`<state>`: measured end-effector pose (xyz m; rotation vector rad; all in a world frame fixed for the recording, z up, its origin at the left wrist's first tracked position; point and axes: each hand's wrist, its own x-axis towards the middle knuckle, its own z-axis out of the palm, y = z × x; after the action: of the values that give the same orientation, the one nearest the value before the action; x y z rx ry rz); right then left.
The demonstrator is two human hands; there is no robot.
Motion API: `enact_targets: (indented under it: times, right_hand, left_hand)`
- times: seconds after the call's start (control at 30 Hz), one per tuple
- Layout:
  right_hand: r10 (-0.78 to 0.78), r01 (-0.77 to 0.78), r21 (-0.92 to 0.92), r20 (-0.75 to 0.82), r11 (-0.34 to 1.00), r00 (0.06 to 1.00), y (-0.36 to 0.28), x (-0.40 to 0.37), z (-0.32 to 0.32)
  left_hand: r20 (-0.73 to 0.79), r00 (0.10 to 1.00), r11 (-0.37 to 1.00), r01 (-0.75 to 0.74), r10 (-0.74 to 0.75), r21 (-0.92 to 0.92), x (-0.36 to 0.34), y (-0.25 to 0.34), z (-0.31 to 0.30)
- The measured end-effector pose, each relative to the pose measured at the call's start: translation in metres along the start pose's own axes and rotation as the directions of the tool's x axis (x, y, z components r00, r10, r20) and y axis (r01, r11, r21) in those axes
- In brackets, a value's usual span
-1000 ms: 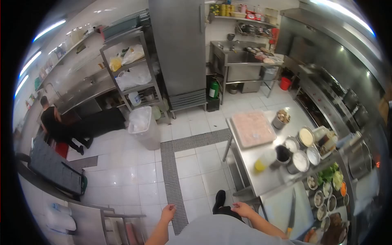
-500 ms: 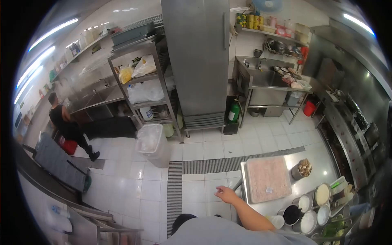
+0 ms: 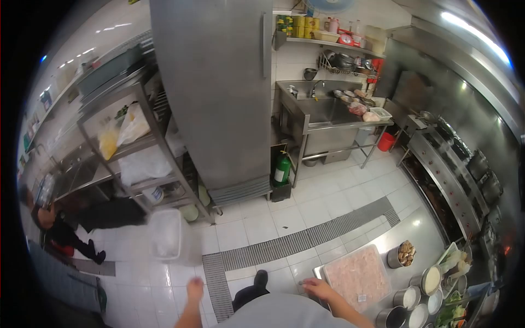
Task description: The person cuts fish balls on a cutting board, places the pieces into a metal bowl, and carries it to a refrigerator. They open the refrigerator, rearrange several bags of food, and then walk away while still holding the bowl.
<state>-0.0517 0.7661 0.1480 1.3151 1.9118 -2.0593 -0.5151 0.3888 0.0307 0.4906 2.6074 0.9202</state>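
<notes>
My right hand (image 3: 315, 287) hangs beside the near left corner of the steel table, with its fingers loosely apart and nothing visible in them. Right by it on the table lies a large flat tray of pale pink food (image 3: 358, 276) with a small white label on its surface. My left hand (image 3: 195, 288) is low over the tiled floor, away from any object, and smeared by motion, so its fingers do not show clearly.
A steel pot of brown chunks (image 3: 406, 254) and several ingredient containers stand on the table. Ahead are a tall steel fridge (image 3: 213, 98), a sink (image 3: 331, 112) and a white bin (image 3: 165, 235). The stove (image 3: 445, 175) is right; a person (image 3: 68, 235) stands left.
The view has swung right and moved forward. My left hand has come into view. My right hand now appears lower, by the tray. The person at left now appears with a clear container.
</notes>
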Motion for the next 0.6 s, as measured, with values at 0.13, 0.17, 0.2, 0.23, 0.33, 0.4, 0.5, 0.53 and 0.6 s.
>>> enact_targets:
  times: [0.13,0.17,0.2,0.23,0.33,0.4,0.5,0.53,0.6]
  right_hand:
    - [0.063,-0.008,0.276,-0.189,0.961,0.980,-0.021,-0.022,-0.014]
    - [0.073,-0.004,0.300,-0.217,0.954,0.973,-0.021,-0.025,-0.012]
    - [0.105,-0.014,0.344,-0.247,0.939,0.963,-0.022,-0.027,-0.011]
    - [0.135,-0.017,0.388,-0.277,0.921,0.951,-0.022,-0.027,-0.010]
    - [0.179,0.046,0.456,-0.438,0.889,0.881,-0.007,-0.032,0.016]
    - [0.298,0.013,0.520,-0.510,0.854,0.807,0.004,-0.042,0.040]
    - [0.470,-0.043,0.608,-0.564,0.792,0.679,0.020,-0.059,0.083]
    - [0.526,-0.078,0.629,-0.569,0.773,0.632,0.031,-0.065,0.098]
    - [0.617,-0.067,0.719,-0.542,0.692,0.570,0.093,-0.061,0.142]
  left_hand:
    - [-0.117,0.882,0.880,-0.466,0.456,-0.091,0.233,0.269,-0.052]
    - [-0.164,0.794,0.769,-0.608,0.585,-0.197,0.256,0.356,-0.072]
    - [-0.165,0.747,0.718,-0.664,0.644,-0.206,0.300,0.422,-0.077]
    - [-0.181,0.688,0.657,-0.726,0.703,-0.203,0.323,0.497,-0.088]
    - [-0.265,0.527,0.497,-0.850,0.808,-0.173,0.373,0.679,-0.103]
    - [-0.353,0.482,0.439,-0.876,0.802,-0.199,0.402,0.774,-0.097]
    - [-0.425,0.447,0.449,-0.888,0.787,-0.102,0.429,0.875,-0.089]
    - [-0.429,0.440,0.363,-0.897,0.789,-0.253,0.468,0.898,-0.068]
    - [-0.476,0.496,0.465,-0.865,0.727,-0.191,0.458,0.920,-0.056]
